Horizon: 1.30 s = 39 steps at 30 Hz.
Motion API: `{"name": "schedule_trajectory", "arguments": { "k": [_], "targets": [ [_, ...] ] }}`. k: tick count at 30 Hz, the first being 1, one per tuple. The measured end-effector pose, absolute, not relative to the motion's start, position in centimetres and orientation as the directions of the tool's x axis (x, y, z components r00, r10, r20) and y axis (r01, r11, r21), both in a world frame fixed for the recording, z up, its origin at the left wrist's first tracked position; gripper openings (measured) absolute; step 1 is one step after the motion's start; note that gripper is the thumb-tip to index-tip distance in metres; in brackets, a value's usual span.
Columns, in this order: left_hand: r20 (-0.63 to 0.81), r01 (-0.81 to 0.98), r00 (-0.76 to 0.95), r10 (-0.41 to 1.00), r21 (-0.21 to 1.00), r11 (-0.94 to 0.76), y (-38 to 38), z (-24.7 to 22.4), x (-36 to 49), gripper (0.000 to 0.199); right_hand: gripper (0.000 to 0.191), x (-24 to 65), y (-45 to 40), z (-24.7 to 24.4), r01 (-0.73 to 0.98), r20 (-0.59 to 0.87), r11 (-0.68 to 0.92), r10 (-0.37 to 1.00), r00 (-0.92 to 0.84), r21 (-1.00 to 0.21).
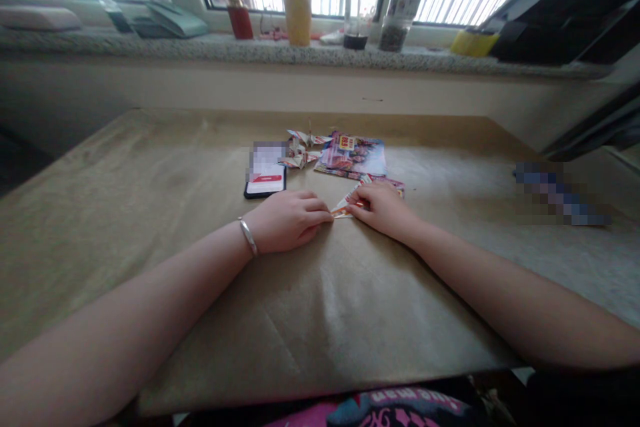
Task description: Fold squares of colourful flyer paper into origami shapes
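head view: a table (300, 327) under a creased brown covering fills most of the scene, its far edge meeting a pale wall (225, 87); above that runs a speckled stone sill (175, 50); near the table's right side lies a long, pixelated object (560, 199), too masked to identify; the left hand (287, 220) rests low over the middle of the table, its fingers held together and their tips touching the left point of the paper being worked, though i cannot tell whether they pinch it or merely press on it; the right hand (384, 210) has thumb and forefinger closed on that same paper, just beside the left fingertips; behind the right hand sit colourful printed sheets (367, 159); the phone (270, 189) lies left of these, beyond the left hand, its screen partly masked; between phone and sheets stand two folded paper cranes (301, 159), one behind the other; the folded paper (343, 209) itself, white with red and orange print, lies between the two hands, narrowing toward the left; a silvery bracelet (247, 236) circles the left wrist
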<state>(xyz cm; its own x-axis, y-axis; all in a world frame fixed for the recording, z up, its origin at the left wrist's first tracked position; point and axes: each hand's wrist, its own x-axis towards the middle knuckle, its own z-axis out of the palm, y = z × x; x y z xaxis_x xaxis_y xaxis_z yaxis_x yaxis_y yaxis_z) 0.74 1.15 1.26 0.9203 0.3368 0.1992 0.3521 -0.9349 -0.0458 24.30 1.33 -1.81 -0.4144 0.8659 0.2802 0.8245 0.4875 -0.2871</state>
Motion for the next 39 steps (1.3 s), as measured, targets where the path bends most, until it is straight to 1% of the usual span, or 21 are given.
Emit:
{"name": "schedule_trajectory", "arguments": {
  "k": [6, 11, 14, 18, 21, 26, 31, 35, 39],
  "targets": [
    [0.208, 0.346, 0.915, 0.347, 0.043, -0.937, 1.5, 1.1, 0.2, 0.027, 0.015, 24.3, 1.2, -1.9, 0.823, 0.286, 0.487, 0.866, -0.41, -0.294],
    [0.227, 0.331, 0.91, 0.347, 0.105, -0.938, 1.9, 0.9, -0.2, 0.024, 0.012, 24.2, 1.1, -1.9, 0.809, 0.275, 0.45, 0.889, -0.365, -0.379],
    [0.244, 0.352, 0.9, 0.362, 0.085, -0.932, 1.9, 0.8, 0.1, 0.026, 0.011, 24.2, 1.1, -1.9, 0.803, 0.276, 0.444, 0.892, -0.358, -0.398],
    [0.233, 0.353, 0.909, 0.345, 0.011, -0.936, 1.5, 0.7, 0.6, 0.031, 0.01, 24.3, 1.1, -2.0, 0.806, 0.295, 0.456, 0.884, -0.362, -0.377],
    [0.213, 0.374, 0.909, 0.359, -0.03, -0.927, 1.2, 0.7, 0.8, 0.031, 0.01, 24.4, 1.0, -2.0, 0.801, 0.339, 0.5, 0.855, -0.393, -0.329],
    [0.19, 0.388, 0.908, 0.373, -0.047, -0.92, 1.0, 0.6, 0.6, 0.031, 0.011, 24.5, 0.5, -1.4, 0.78, 0.406, 0.604, 0.762, -0.505, -0.162],
    [0.187, 0.375, 0.913, 0.362, -0.043, -0.926, 1.0, 0.4, 0.5, 0.031, 0.016, 24.8, 0.3, -1.2, 0.695, 0.453, 0.718, 0.631, -0.63, -0.033],
    [0.19, 0.389, 0.905, 0.381, -0.001, -0.921, 1.1, 0.3, 0.5, 0.032, 0.024, 24.9, 0.2, -1.4, 0.616, 0.436, 0.788, 0.549, -0.713, 0.015],
    [0.205, 0.387, 0.902, 0.38, 0.004, -0.922, 1.1, 0.2, 0.5, 0.031, 0.026, 24.8, 0.1, -1.1, 0.588, 0.389, 0.808, 0.53, -0.754, 0.039]
  ]
}}
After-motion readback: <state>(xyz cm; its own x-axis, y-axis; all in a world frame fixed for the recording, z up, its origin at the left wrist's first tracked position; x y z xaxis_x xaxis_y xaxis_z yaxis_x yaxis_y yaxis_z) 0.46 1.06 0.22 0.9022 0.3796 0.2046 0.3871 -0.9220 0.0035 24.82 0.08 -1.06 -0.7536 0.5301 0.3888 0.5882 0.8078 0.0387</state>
